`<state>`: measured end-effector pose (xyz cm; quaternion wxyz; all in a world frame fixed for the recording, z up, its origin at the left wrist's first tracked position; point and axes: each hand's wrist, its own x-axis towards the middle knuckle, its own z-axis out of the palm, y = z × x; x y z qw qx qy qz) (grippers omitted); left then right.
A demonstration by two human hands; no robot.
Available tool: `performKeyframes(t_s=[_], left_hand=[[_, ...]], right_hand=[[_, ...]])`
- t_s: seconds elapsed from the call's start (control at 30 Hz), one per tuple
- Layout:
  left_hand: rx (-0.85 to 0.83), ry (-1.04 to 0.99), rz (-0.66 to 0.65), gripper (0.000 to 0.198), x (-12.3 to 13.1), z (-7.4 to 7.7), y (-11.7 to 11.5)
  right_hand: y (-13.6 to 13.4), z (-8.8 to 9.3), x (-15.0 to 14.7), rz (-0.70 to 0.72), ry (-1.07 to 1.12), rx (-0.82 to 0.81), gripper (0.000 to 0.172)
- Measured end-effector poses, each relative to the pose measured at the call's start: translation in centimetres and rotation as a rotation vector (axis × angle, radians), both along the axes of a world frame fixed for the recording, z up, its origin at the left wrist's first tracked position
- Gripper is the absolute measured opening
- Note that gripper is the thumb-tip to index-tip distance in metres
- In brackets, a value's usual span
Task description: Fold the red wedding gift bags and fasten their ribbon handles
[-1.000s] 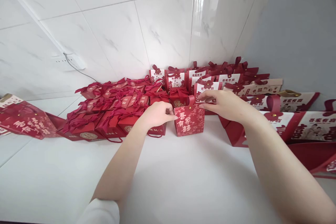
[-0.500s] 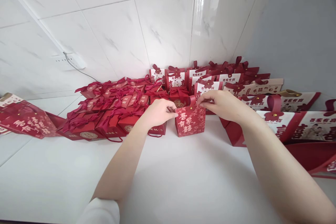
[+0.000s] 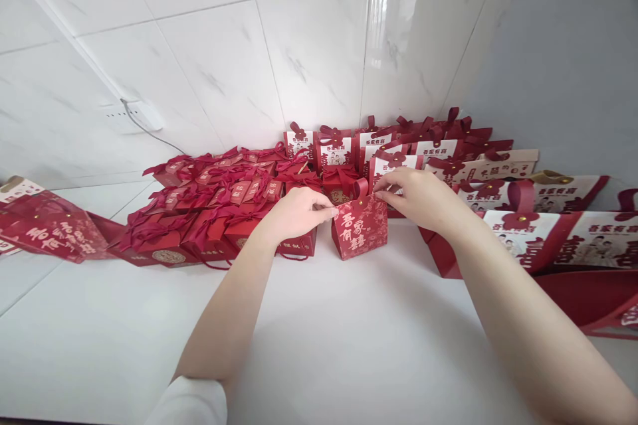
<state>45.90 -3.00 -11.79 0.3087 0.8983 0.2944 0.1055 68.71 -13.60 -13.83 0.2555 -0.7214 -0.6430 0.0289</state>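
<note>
A small red gift box (image 3: 363,231) with pale Chinese lettering and a strap loop at its top stands on the white surface in the middle of the view. My left hand (image 3: 303,212) pinches its upper left corner between thumb and fingers. At the upper right corner, my right hand (image 3: 406,191) has its thumb and fingertips closed on the box's edge. The box leans a little, its top edge sloping up to the right. Right behind it stands another red box (image 3: 339,187) with a gold round emblem.
Rows of red boxes with ribbons (image 3: 209,202) stand on the left. Red-and-white gift boxes with loop handles (image 3: 523,232) crowd the right and back. Flattened red packaging (image 3: 54,226) lies far left. A tiled wall (image 3: 309,46) with a socket and cable (image 3: 137,116) rises behind.
The held box has turned and tilted slightly, with its top edge now sloping more. Both hands have shifted only a little with it and keep their pinch at its corners.
</note>
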Motion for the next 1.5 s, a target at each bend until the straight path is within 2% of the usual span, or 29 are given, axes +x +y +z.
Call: performKeyframes(t_s=[0.07, 0.17, 0.23, 0.37, 0.43, 0.5, 0.53, 0.63, 0.73, 0.87, 0.97, 1.03, 1.13, 1.3, 1.4, 1.5], left_hand=[[-0.039, -0.025, -0.01, 0.031, 0.1, 0.1, -0.1], [-0.094, -0.024, -0.039, 0.033, 0.3, 0.2, -0.5], [-0.134, 0.036, -0.082, 0.036, 0.4, 0.4, -0.8], [-0.222, 0.176, -0.21, 0.036, 0.5, 0.9, -1.4], [-0.254, 0.22, -0.27, 0.031, 0.4, 1.0, -1.5], [-0.243, 0.234, -0.292, 0.028, 0.4, 0.9, -1.5], [-0.225, 0.232, -0.288, 0.028, 0.4, 0.9, -1.4], [-0.171, 0.224, -0.266, 0.029, 0.4, 0.5, -1.1], [-0.127, 0.241, -0.261, 0.026, 0.6, 0.2, -1.0], [-0.166, 0.379, -0.332, 0.034, 0.9, 0.1, -1.1], [-0.222, 0.414, -0.36, 0.039, 0.9, 0.2, -1.3], [-0.219, 0.329, -0.316, 0.036, 0.8, 0.3, -1.4], [-0.196, 0.038, -0.188, 0.028, 1.0, 0.2, -1.6], [-0.11, -0.505, 0.131, 0.021, 1.5, 0.0, -1.3], [-0.136, -0.597, 0.275, 0.033, 1.4, 0.1, -1.0], [-0.326, -0.562, 0.22, 0.044, 1.2, 0.1, -1.0]], right_hand=[[0.2, -0.3, -0.1, -0.048, -0.048, 0.024, 0.02], [0.4, -0.8, -0.3, -0.004, 0.012, -0.02, 0.021], [0.4, -1.1, -0.5, 0.043, 0.07, -0.052, 0.027], [0.5, -1.2, -0.9, 0.044, 0.077, -0.053, 0.036], [0.3, -0.9, -1.0, 0.038, 0.062, -0.093, 0.033], [-0.2, -0.4, -0.9, 0.005, 0.009, -0.156, 0.021], [-0.5, 0.0, -1.0, -0.011, -0.022, -0.187, 0.022], [-1.5, 1.0, -1.6, 0.055, 0.002, -0.27, 0.048], [-2.1, 1.7, -2.9, 0.134, 0.062, -0.318, 0.057], [-2.1, 2.0, -4.2, 0.101, -0.103, -0.323, 0.049], [-2.0, 1.7, -3.6, 0.016, -0.225, -0.267, 0.041], [-2.0, 1.5, -2.9, -0.035, -0.265, -0.224, 0.037], [-2.0, 1.5, -2.0, -0.072, -0.228, -0.157, 0.031], [-1.9, 2.3, -1.4, -0.101, -0.073, 0.055, 0.025], [-2.1, 2.8, -0.9, -0.086, 0.111, 0.178, 0.028], [-2.5, 3.0, -0.4, -0.06, 0.375, 0.29, 0.027]])
